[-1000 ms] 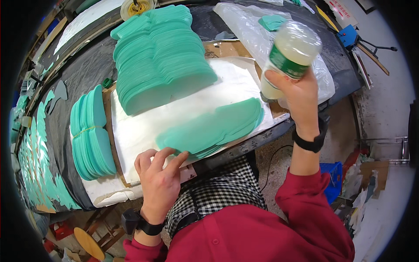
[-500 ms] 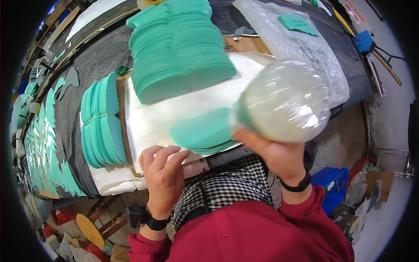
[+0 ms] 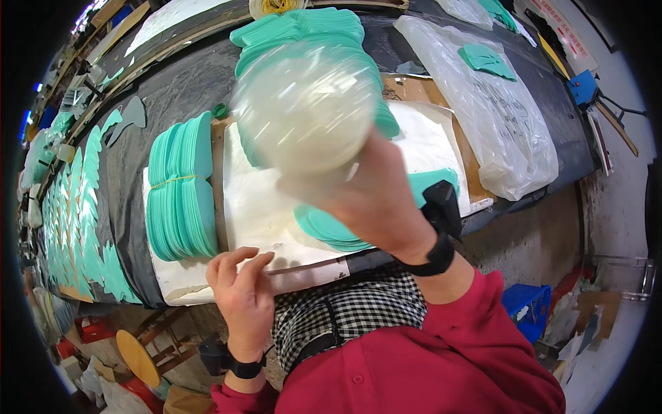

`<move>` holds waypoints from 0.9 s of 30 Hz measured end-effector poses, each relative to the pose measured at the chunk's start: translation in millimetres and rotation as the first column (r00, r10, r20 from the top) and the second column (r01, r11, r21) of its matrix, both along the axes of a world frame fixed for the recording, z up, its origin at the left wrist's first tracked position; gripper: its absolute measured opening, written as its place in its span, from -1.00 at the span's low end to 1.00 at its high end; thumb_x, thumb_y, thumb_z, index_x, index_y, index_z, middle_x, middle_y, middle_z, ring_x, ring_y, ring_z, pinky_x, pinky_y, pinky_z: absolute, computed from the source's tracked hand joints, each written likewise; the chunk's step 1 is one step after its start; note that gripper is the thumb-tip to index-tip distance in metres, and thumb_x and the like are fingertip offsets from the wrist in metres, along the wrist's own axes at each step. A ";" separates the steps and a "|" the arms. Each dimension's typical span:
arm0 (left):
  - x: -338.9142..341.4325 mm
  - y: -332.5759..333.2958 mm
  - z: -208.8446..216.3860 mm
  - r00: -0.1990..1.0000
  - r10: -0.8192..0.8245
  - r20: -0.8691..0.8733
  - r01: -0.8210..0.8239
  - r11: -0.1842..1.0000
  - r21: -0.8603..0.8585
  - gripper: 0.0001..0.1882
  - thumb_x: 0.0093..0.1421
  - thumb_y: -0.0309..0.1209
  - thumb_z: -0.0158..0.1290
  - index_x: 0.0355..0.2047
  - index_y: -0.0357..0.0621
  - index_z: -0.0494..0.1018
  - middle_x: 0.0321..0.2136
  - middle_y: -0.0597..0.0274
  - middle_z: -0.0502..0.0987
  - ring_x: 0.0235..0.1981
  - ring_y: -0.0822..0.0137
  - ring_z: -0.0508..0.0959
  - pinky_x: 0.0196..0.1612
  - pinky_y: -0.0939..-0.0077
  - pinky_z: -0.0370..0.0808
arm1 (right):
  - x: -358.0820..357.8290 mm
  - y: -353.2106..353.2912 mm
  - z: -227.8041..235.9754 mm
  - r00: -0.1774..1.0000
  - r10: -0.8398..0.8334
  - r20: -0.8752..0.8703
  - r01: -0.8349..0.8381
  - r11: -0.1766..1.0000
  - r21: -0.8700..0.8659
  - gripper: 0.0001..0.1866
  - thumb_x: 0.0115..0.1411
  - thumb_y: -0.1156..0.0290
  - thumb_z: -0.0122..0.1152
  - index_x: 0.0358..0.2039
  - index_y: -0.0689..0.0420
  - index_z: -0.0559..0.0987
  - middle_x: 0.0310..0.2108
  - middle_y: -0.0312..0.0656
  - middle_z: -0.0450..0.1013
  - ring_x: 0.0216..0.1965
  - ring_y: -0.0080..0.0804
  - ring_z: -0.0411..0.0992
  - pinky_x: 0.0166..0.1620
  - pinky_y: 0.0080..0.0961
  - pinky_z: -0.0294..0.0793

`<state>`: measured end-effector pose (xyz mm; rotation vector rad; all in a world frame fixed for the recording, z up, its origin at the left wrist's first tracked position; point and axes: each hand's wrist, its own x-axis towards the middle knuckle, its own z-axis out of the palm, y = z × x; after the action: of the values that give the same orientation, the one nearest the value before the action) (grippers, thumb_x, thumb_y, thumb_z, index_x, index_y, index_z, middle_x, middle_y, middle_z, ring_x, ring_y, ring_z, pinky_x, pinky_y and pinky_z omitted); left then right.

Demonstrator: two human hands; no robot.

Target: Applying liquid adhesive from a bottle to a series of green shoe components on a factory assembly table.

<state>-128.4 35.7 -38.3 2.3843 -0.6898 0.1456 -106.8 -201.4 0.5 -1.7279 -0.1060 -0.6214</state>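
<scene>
My right hand (image 3: pixel 379 200) is wrapped round a shiny, rounded, whitish see-through container (image 3: pixel 303 110), smeared by motion; its exact kind is unclear. It is held above the white sheet (image 3: pixel 258 221), hiding part of a tall stack of green foam-like cutouts (image 3: pixel 331 27). Beneath my right wrist lies a low, fanned pile of similar green cutouts (image 3: pixel 331 231), partly covered by the hand. Empty, with its fingers bent but apart, my left hand (image 3: pixel 241 297) rests at the front edge of the sheet.
Left of the sheet stands a banded bundle of green cutouts (image 3: pixel 181 214). Jagged green offcuts (image 3: pixel 86 200) hang farther left. On the right, a clear plastic bag (image 3: pixel 483 103) lies with a green piece (image 3: pixel 487 61) on it. A blue crate (image 3: pixel 527 310) sits below, a wooden stool (image 3: pixel 138 357) at lower left.
My right hand has swung the whitish container leftward and away from me, from above the sheet's right side to in front of the tall stack. My left hand stays near the front edge.
</scene>
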 end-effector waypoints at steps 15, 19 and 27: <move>71.3 -36.5 26.6 0.994 -0.034 0.102 0.041 0.997 -0.061 -0.78 0.18 -0.63 0.14 -0.17 -0.17 0.61 -0.13 0.13 0.54 -0.08 0.11 0.47 0.01 0.30 0.40 | -60.7 -130.2 20.4 0.850 -0.400 -0.344 0.408 0.911 -0.050 -0.46 0.05 0.37 0.52 0.02 0.28 0.54 -0.17 -0.12 0.62 -0.21 -0.40 0.58 -0.10 -0.41 0.60; 104.2 -52.1 16.7 0.992 -0.066 0.106 0.067 0.998 -0.011 -0.71 0.25 -0.56 0.13 0.00 -0.17 0.54 -0.05 0.11 0.52 0.00 0.14 0.50 0.07 0.35 0.41 | -99.1 -160.9 21.0 0.740 -0.617 -0.266 0.615 0.782 -0.102 -0.52 0.05 0.47 0.53 -0.02 0.28 0.56 -0.18 -0.15 0.62 -0.21 -0.43 0.58 -0.11 -0.48 0.59; 131.9 -70.4 -12.7 0.992 -0.036 0.119 0.029 0.998 0.064 -0.31 0.16 -0.36 0.29 0.29 -0.07 0.34 0.08 -0.02 0.42 0.15 -0.03 0.39 0.23 0.14 0.32 | -134.8 -98.8 8.7 0.827 -0.535 -0.172 0.557 0.822 0.120 -0.57 0.06 0.54 0.54 -0.04 0.28 0.62 -0.17 -0.14 0.63 -0.19 -0.37 0.60 -0.06 -0.44 0.59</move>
<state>3.5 -34.7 -51.0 2.4374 -0.7998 0.2591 -241.6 -300.1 9.2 -1.6278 0.5472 -0.9047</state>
